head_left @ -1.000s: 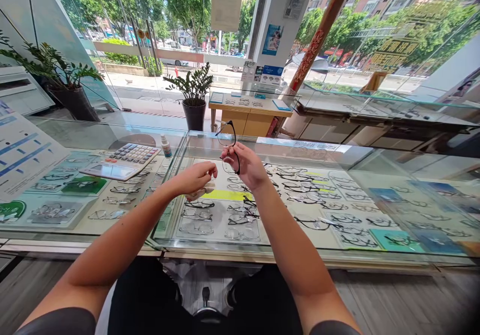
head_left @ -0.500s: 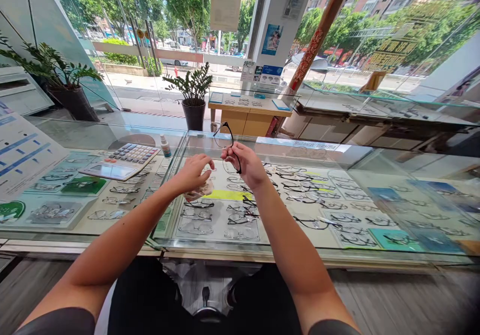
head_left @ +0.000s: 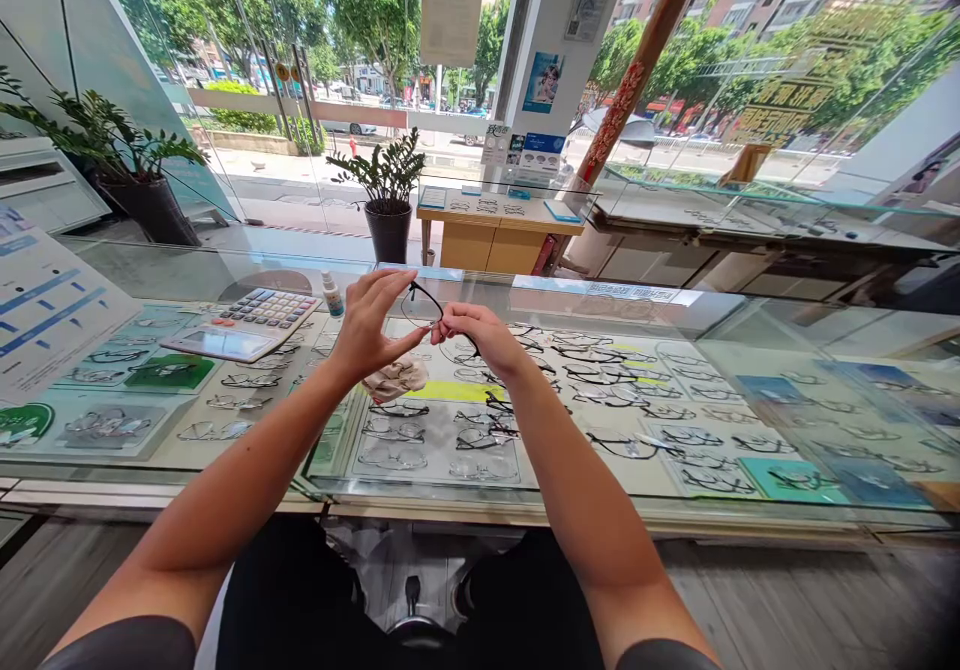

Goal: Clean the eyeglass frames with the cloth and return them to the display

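Note:
A pair of thin, dark-framed eyeglasses point(head_left: 441, 302) is held up above the glass counter, between my two hands. My right hand point(head_left: 480, 335) is closed on the eyeglasses, pinching the frame with thumb and fingers. From the other side, my left hand point(head_left: 375, 325) curves thumb and fingers around one lens, its fingertips at the frame's edges; the exact contact is hard to see. Below my left hand, a crumpled beige cloth point(head_left: 395, 380) lies on the counter top.
The glass display counter point(head_left: 570, 510) holds rows of eyeglasses. To the left are a calculator point(head_left: 251, 322), a small spray bottle point(head_left: 331, 295) and a printed sheet point(head_left: 52, 300). A potted plant point(head_left: 388, 230) and a wooden display cabinet point(head_left: 491, 240) stand beyond the counter.
My left hand has risen from the cloth to the eyeglasses, leaving the cloth on the counter. The eyeglasses have been lowered and turned in my right hand.

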`<state>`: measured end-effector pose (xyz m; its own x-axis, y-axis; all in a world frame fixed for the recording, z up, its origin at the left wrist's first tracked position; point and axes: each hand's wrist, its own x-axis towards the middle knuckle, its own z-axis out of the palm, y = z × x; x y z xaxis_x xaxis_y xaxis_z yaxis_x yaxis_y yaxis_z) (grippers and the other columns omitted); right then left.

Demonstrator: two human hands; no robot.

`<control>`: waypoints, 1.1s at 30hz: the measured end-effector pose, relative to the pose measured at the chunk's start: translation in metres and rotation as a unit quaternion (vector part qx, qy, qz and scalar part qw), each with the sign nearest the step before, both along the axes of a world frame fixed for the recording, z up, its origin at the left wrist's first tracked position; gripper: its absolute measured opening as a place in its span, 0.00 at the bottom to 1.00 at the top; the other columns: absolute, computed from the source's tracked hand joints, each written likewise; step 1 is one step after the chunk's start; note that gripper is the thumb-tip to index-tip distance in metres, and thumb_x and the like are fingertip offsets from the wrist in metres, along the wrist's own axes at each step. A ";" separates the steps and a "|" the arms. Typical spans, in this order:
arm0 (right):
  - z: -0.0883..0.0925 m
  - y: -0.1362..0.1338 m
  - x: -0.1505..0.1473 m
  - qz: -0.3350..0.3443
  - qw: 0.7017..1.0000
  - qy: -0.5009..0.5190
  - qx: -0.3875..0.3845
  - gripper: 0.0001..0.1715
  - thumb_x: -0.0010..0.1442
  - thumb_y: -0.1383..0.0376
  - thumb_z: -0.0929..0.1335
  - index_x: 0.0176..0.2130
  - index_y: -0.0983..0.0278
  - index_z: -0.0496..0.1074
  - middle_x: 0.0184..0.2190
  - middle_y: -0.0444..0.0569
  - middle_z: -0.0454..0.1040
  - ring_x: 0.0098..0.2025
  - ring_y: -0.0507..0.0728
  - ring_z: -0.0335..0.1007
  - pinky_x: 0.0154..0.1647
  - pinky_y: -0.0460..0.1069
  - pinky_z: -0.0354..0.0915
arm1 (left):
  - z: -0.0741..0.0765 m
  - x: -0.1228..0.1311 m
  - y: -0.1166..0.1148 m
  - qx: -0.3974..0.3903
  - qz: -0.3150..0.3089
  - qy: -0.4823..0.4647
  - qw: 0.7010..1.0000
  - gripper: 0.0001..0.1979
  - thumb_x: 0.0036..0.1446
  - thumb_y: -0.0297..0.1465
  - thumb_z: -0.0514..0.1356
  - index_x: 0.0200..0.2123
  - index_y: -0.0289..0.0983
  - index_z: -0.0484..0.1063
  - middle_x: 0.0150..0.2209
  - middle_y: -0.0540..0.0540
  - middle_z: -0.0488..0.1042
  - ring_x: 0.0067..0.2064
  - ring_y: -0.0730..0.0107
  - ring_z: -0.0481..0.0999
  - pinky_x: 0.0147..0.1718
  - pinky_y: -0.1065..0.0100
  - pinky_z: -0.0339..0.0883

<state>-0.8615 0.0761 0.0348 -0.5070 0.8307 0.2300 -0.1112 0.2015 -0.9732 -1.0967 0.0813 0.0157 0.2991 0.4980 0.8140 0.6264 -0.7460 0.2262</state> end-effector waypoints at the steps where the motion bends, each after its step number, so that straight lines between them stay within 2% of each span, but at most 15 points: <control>1: 0.000 0.000 0.000 0.001 1.000 -0.001 0.000 0.16 0.61 0.53 0.73 0.28 0.59 0.74 0.30 0.47 0.81 0.39 0.57 0.72 0.47 0.54 0.62 | 0.001 0.000 0.000 -0.010 0.002 -0.004 1.000 0.35 0.62 0.45 0.71 0.70 0.41 0.73 0.65 0.36 0.80 0.67 0.42 0.75 0.68 0.46 0.62; 6: 0.001 0.001 0.003 -0.001 1.000 -0.004 0.000 0.16 0.61 0.53 0.73 0.28 0.59 0.74 0.29 0.47 0.80 0.38 0.57 0.71 0.49 0.55 0.64 | 0.007 -0.002 -0.002 -0.054 -0.001 -0.033 0.998 0.36 0.56 0.53 0.75 0.62 0.43 0.80 0.60 0.37 0.84 0.63 0.40 0.77 0.66 0.47 0.62; 9: 0.002 0.000 0.004 0.002 1.000 -0.014 0.010 0.17 0.62 0.52 0.74 0.28 0.59 0.75 0.30 0.47 0.82 0.39 0.58 0.72 0.50 0.55 0.66 | 0.010 -0.004 -0.003 -0.050 -0.010 -0.040 0.998 0.34 0.55 0.54 0.76 0.60 0.44 0.82 0.58 0.38 0.85 0.62 0.41 0.78 0.66 0.47 0.63; 12: 0.006 -0.005 0.005 -0.015 0.998 -0.026 0.062 0.17 0.64 0.51 0.73 0.31 0.59 0.78 0.34 0.48 0.83 0.42 0.60 0.75 0.53 0.57 0.67 | 0.015 -0.005 -0.007 -0.034 -0.010 -0.057 0.998 0.33 0.54 0.51 0.77 0.59 0.45 0.82 0.57 0.39 0.85 0.60 0.41 0.80 0.66 0.47 0.63; 14: 0.012 -0.011 0.006 -0.052 0.992 -0.013 0.117 0.15 0.66 0.51 0.73 0.38 0.58 0.82 0.41 0.49 0.85 0.48 0.61 0.77 0.58 0.58 0.68 | 0.020 -0.005 -0.010 -0.031 0.002 -0.089 0.996 0.33 0.50 0.51 0.80 0.57 0.45 0.83 0.57 0.39 0.85 0.61 0.40 0.79 0.67 0.46 0.63; 17: 0.027 -0.019 0.009 -0.109 0.976 0.024 0.188 0.15 0.65 0.51 0.74 0.48 0.55 0.82 0.52 0.50 0.83 0.59 0.63 0.76 0.68 0.59 0.65 | 0.037 -0.004 -0.013 -0.024 0.009 -0.148 0.989 0.36 0.43 0.50 0.83 0.55 0.46 0.82 0.57 0.39 0.84 0.62 0.38 0.78 0.69 0.44 0.63; 19: 0.042 -0.022 0.013 -0.126 0.965 0.030 0.229 0.19 0.64 0.51 0.76 0.53 0.53 0.80 0.56 0.50 0.81 0.63 0.64 0.74 0.72 0.60 0.63 | 0.055 -0.002 -0.014 -0.007 0.001 -0.179 0.984 0.38 0.42 0.50 0.84 0.55 0.45 0.81 0.58 0.39 0.83 0.63 0.38 0.77 0.70 0.43 0.63; 23: 0.080 -0.026 0.020 -0.137 0.947 0.013 0.292 0.30 0.62 0.47 0.78 0.59 0.51 0.75 0.55 0.50 0.77 0.63 0.66 0.71 0.74 0.64 0.62 | 0.099 0.006 -0.014 0.044 -0.032 -0.238 0.970 0.40 0.45 0.50 0.83 0.58 0.44 0.78 0.59 0.40 0.79 0.66 0.41 0.75 0.68 0.45 0.69; 26: 0.104 -0.030 0.023 -0.173 0.926 0.027 0.334 0.38 0.61 0.44 0.78 0.64 0.50 0.72 0.57 0.50 0.73 0.63 0.66 0.70 0.71 0.64 0.65 | 0.126 0.015 -0.016 0.078 -0.058 -0.272 0.957 0.41 0.47 0.51 0.82 0.60 0.44 0.75 0.59 0.41 0.75 0.66 0.42 0.75 0.65 0.48 0.73; 29: 0.115 -0.036 0.022 -0.235 0.890 0.048 0.388 0.42 0.60 0.43 0.79 0.66 0.50 0.70 0.62 0.50 0.69 0.62 0.66 0.70 0.66 0.64 0.70 | 0.138 0.024 -0.021 0.101 -0.076 -0.288 0.949 0.40 0.50 0.52 0.81 0.60 0.44 0.74 0.58 0.42 0.73 0.64 0.45 0.77 0.64 0.49 0.74; 31: 0.117 -0.039 0.021 -0.269 0.871 0.042 0.409 0.42 0.60 0.44 0.79 0.66 0.50 0.69 0.61 0.51 0.68 0.60 0.66 0.70 0.64 0.64 0.71 | 0.138 0.028 -0.026 0.103 -0.077 -0.291 0.948 0.39 0.51 0.51 0.81 0.60 0.44 0.73 0.56 0.43 0.73 0.61 0.48 0.79 0.63 0.50 0.74; 33: 0.116 -0.041 0.020 -0.282 0.866 0.030 0.412 0.41 0.60 0.45 0.80 0.65 0.50 0.70 0.57 0.51 0.70 0.59 0.66 0.70 0.62 0.63 0.72 | 0.135 0.030 -0.030 0.096 -0.069 -0.293 0.949 0.39 0.50 0.51 0.81 0.60 0.44 0.73 0.54 0.43 0.73 0.60 0.49 0.79 0.61 0.50 0.75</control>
<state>-0.8410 0.0356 0.1504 -0.0413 0.4846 0.8738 0.1861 0.8629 -0.4698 -1.0668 0.0514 0.1503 -0.1812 0.3133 0.9322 0.3287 -0.8741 0.3577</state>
